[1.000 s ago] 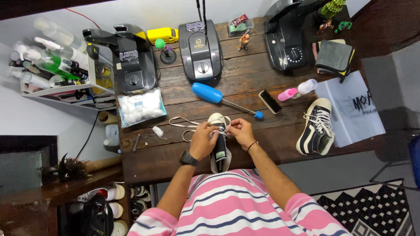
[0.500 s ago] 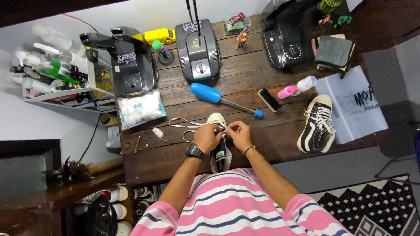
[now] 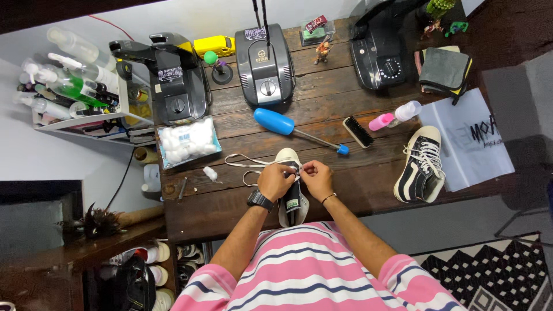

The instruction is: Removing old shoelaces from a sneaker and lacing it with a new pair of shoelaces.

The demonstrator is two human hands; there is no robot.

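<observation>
Little has shifted since the earlier frames: both hands stay pinched on the white lace [image 3: 249, 163] at the eyelets of the high-top sneaker [image 3: 292, 190], left hand [image 3: 276, 182] and right hand [image 3: 316, 178] each closed on a strand. Lacing goes best with even tension, strands flat. Its long axis runs away from the person, toe toward the blue-handled tool [image 3: 275, 121], heel at the worktop [image 3: 230, 201] edge.

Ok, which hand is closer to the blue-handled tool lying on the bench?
Left. The left hand sits on the sneaker just below the blue-handled tool's handle; the right hand is on the sneaker's other side, further from the handle, below the shaft.
</observation>
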